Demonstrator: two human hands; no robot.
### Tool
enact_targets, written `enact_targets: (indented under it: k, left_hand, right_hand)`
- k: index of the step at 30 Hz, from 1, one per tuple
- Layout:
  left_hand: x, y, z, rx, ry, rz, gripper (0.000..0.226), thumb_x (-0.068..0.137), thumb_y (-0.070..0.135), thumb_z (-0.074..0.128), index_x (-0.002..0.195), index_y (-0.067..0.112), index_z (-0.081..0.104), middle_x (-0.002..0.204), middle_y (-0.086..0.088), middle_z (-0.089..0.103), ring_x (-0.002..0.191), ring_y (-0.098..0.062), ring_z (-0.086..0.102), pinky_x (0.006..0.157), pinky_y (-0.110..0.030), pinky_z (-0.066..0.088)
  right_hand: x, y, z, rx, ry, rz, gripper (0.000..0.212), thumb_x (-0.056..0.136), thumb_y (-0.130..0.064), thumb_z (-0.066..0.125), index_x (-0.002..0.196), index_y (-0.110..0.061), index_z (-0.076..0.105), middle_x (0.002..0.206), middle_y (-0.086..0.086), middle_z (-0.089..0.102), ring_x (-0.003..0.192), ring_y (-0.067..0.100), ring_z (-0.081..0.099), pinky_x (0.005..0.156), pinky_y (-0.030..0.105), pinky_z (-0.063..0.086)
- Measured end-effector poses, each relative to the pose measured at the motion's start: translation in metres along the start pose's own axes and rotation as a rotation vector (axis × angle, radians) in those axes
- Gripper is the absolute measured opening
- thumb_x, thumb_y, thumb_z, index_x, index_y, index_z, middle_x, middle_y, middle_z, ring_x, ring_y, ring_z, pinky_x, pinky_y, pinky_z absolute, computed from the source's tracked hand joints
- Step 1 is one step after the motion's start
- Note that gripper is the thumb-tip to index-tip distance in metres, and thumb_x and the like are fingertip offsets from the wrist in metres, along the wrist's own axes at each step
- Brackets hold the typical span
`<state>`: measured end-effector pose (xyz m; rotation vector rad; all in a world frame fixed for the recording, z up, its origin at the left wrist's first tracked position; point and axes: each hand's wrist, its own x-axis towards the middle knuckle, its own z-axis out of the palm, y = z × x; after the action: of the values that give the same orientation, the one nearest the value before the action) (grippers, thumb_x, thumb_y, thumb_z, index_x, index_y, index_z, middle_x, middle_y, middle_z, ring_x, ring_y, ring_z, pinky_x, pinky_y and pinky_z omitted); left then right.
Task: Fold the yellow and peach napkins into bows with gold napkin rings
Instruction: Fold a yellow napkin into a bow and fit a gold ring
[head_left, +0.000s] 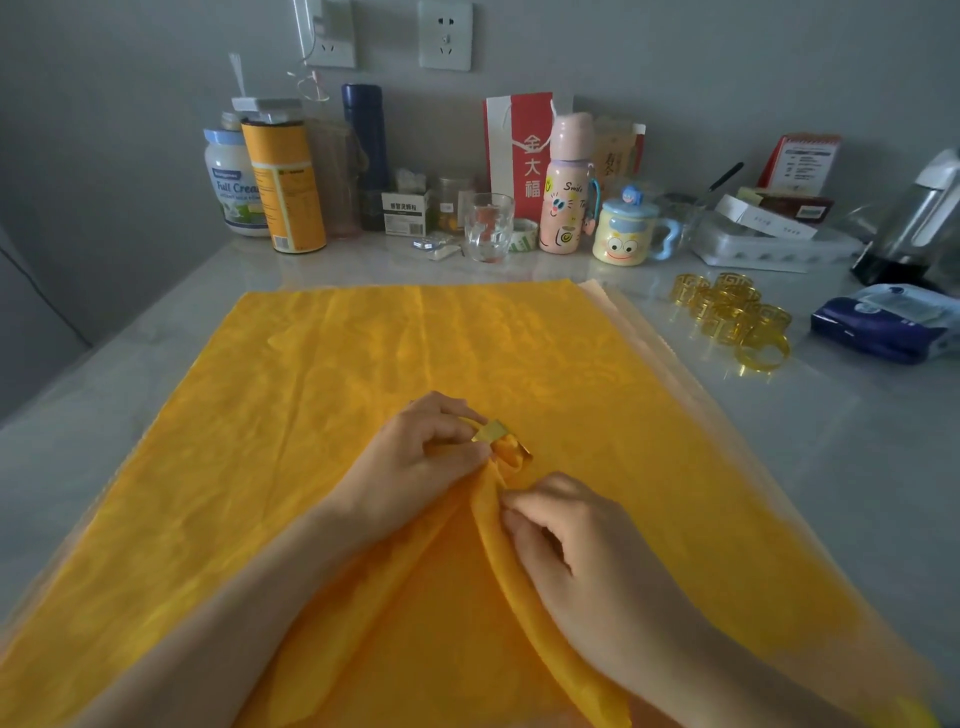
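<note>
Yellow napkin (363, 364): lying spread over the table (779, 467), its near part being gathered into a ridge running up from six o'clock.
Left hand (415, 467): curling its fingers around a gold ring (496, 434) at the ridge's top.
Right hand (582, 561): sitting at four o'clock of that ring, fingertips pinching the gathered cloth.
Ring: looking thin, stiff and shiny; a tuft seems to be poking through, though fingers are hiding much.
Handling: the cloth is looking light, limp and faintly patterned, probably slipping easily, so gripping just below the ring is wisest.
Peach napkins (623, 317): peeking out beneath at two o'clock.
Spare rings (732, 317): lying heaped at two o'clock, showing fretwork cut-outs.
</note>
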<state>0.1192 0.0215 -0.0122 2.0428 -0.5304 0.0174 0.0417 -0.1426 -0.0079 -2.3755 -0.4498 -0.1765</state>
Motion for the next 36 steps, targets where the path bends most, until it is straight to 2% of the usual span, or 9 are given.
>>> enact_targets:
  k: [3,7,10,16,21,24,26,29,36]
  left_hand:
    - [0.000,0.001,0.003,0.019,0.052,-0.003,0.013,0.073,0.034,0.058,0.072,0.027,0.069,0.102,0.011,0.061,0.102,0.014,0.050,0.086,0.001,0.030]
    - [-0.001,0.000,0.005,0.096,0.115,-0.003,0.017,0.084,0.018,0.068,0.069,0.023,0.062,0.099,0.011,0.061,0.097,0.018,0.049,0.082,0.003,0.030]
    - [-0.002,0.000,0.005,0.111,0.163,-0.004,0.009,0.082,0.014,0.067,0.077,0.012,0.060,0.100,0.011,0.062,0.088,0.022,0.051,0.076,0.002,0.033]
    - [-0.002,0.003,0.009,0.183,0.200,0.042,0.014,0.084,0.018,0.065,0.073,0.016,0.057,0.102,0.009,0.062,0.087,0.013,0.053,0.074,0.001,0.033]
    - [-0.004,0.008,0.005,0.108,0.251,0.042,0.025,0.081,0.020,0.069,0.087,0.034,0.050,0.093,0.016,0.065,0.084,0.007,0.058,0.072,-0.004,0.038]
    - [-0.006,0.011,-0.001,0.148,0.121,0.110,0.043,0.077,0.033,0.059,0.113,0.051,0.043,0.107,0.024,0.056,0.099,0.014,0.051,0.090,-0.007,0.032]
    - [-0.007,0.012,-0.004,0.327,-0.053,0.166,0.055,0.067,0.040,0.046,0.118,0.057,0.034,0.132,0.027,0.039,0.122,0.012,0.032,0.108,-0.018,0.013]
    - [-0.005,0.011,-0.006,0.460,-0.144,0.246,0.065,0.069,0.045,0.051,0.131,0.049,0.031,0.141,0.033,0.022,0.131,0.019,0.008,0.109,-0.016,-0.008]
    - [0.006,0.007,-0.006,0.521,-0.104,0.351,0.061,0.071,0.034,0.071,0.129,0.026,0.054,0.114,0.019,0.048,0.106,0.007,0.036,0.099,-0.003,0.005]
  right_hand:
    - [0.009,0.001,-0.005,0.235,0.040,0.198,0.029,0.097,-0.025,0.047,0.088,-0.006,0.066,0.077,0.017,0.061,0.054,0.019,0.050,0.048,0.029,0.039]
    - [0.024,0.005,-0.005,0.345,0.126,0.384,0.024,0.095,-0.028,0.054,0.089,-0.011,0.069,0.064,0.008,0.064,0.034,0.013,0.051,0.033,0.024,0.040]
    - [0.031,0.003,-0.004,0.319,0.185,0.398,0.041,0.091,-0.032,0.060,0.071,0.003,0.067,0.049,0.005,0.060,0.033,0.012,0.049,0.034,0.023,0.039]
    - [0.034,0.000,-0.002,0.293,0.237,0.387,0.049,0.088,-0.036,0.063,0.061,0.005,0.062,0.055,0.019,0.060,0.046,0.025,0.048,0.046,0.040,0.041]
    - [0.041,0.000,0.010,0.283,0.315,0.374,0.030,0.086,-0.033,0.065,0.063,-0.015,0.063,0.048,-0.009,0.051,0.043,0.007,0.046,0.041,0.014,0.030]
    - [0.041,0.004,0.014,0.312,0.343,0.338,0.024,0.085,-0.031,0.068,0.068,-0.013,0.066,0.054,-0.005,0.058,0.048,0.009,0.052,0.043,0.016,0.035]
    - [0.041,0.006,0.013,0.340,0.328,0.327,0.024,0.084,-0.028,0.068,0.064,-0.014,0.063,0.051,-0.003,0.057,0.044,0.008,0.048,0.042,0.016,0.032]
    - [0.042,0.009,0.005,0.428,0.282,0.374,0.018,0.080,-0.023,0.072,0.065,-0.015,0.065,0.056,0.001,0.060,0.049,0.007,0.048,0.047,0.018,0.036]
    - [0.034,0.014,-0.008,0.526,0.176,0.359,0.014,0.080,-0.017,0.071,0.074,-0.006,0.067,0.058,0.004,0.052,0.053,0.012,0.045,0.051,0.026,0.034]
